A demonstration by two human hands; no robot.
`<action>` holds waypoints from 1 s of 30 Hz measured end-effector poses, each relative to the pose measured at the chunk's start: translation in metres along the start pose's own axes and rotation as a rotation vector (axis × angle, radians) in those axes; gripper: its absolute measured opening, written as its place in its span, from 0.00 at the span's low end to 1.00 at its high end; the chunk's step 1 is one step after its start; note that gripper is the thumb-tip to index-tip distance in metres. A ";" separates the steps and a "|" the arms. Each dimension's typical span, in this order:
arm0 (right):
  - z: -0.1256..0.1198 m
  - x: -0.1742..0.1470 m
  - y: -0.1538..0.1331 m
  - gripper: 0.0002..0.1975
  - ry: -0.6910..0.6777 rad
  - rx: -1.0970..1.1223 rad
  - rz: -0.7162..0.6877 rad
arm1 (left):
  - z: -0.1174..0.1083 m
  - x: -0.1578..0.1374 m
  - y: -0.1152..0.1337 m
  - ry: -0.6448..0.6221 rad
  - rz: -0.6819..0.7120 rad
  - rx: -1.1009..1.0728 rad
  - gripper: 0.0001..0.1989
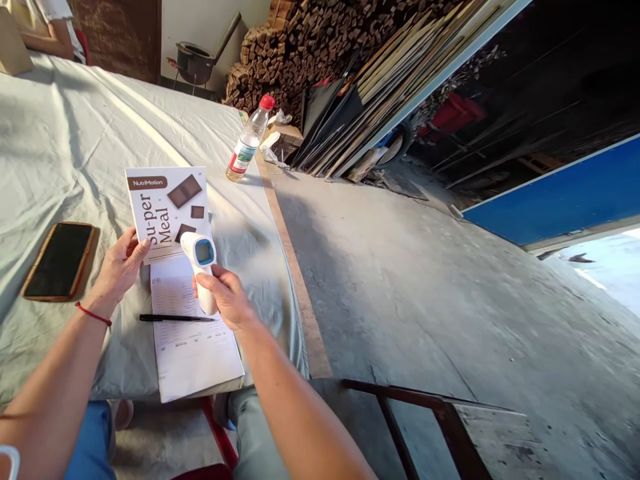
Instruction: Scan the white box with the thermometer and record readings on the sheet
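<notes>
My left hand (123, 261) grips the lower left corner of a white box (167, 200) printed "NutriMotion Su-per Meal" with pictures of brown bars. The box is raised and its front faces me. In my right hand (225, 291) is a white infrared thermometer (206, 297), held by its handle, with a blue-rimmed screen turned to me. Its head is close to the lower right corner of the box; whether they touch I cannot tell. Beneath both lies a printed paper (197, 367), and across it a black pen (175, 319). The screen's reading is too small to make out.
A phone in a brown case (60, 261) lies left on the cloth-covered table (100, 153). A red-capped bottle (245, 147) stands near the table's right edge. Stacked wood (280, 60) and leaning boards (370, 100) are beyond. Another person's arm (47, 40) shows far left.
</notes>
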State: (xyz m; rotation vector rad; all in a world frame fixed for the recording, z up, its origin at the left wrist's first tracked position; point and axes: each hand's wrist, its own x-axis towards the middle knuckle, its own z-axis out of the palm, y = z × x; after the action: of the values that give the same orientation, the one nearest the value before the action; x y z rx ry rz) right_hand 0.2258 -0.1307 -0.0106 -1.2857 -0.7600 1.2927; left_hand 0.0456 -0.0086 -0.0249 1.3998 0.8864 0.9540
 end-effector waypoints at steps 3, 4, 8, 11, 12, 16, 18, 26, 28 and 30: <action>0.004 0.004 0.005 0.24 0.043 0.067 0.031 | 0.000 0.000 0.001 -0.041 0.032 -0.010 0.38; 0.003 0.005 0.005 0.25 0.041 0.084 0.041 | -0.001 -0.001 0.001 -0.049 0.038 -0.005 0.38; -0.001 0.005 0.006 0.28 0.014 0.096 0.041 | -0.001 -0.001 0.002 -0.059 0.059 0.015 0.37; -0.001 0.004 0.007 0.28 0.009 0.084 0.031 | -0.001 -0.003 0.004 -0.080 0.059 0.000 0.35; 0.000 0.004 0.008 0.28 0.008 0.089 0.033 | -0.001 -0.003 0.004 -0.082 0.053 -0.007 0.34; 0.003 0.003 0.007 0.29 0.013 0.109 0.035 | -0.001 -0.003 0.005 -0.059 0.029 -0.041 0.32; 0.005 0.003 0.007 0.28 0.011 0.118 0.032 | -0.001 -0.003 0.005 -0.053 0.023 -0.052 0.32; 0.010 -0.001 0.003 0.28 0.042 0.122 0.015 | 0.000 -0.006 0.008 -0.060 -0.007 -0.070 0.34; 0.011 -0.004 0.000 0.27 0.066 0.136 -0.002 | 0.000 -0.006 0.007 -0.068 0.001 -0.075 0.34; 0.011 -0.008 -0.005 0.27 0.071 0.152 -0.020 | 0.000 -0.006 0.006 -0.078 0.010 -0.079 0.35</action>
State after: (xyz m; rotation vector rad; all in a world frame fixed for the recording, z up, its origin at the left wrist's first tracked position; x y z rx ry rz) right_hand 0.2146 -0.1347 -0.0021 -1.1920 -0.6110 1.2579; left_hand 0.0433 -0.0148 -0.0189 1.3661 0.7769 0.9262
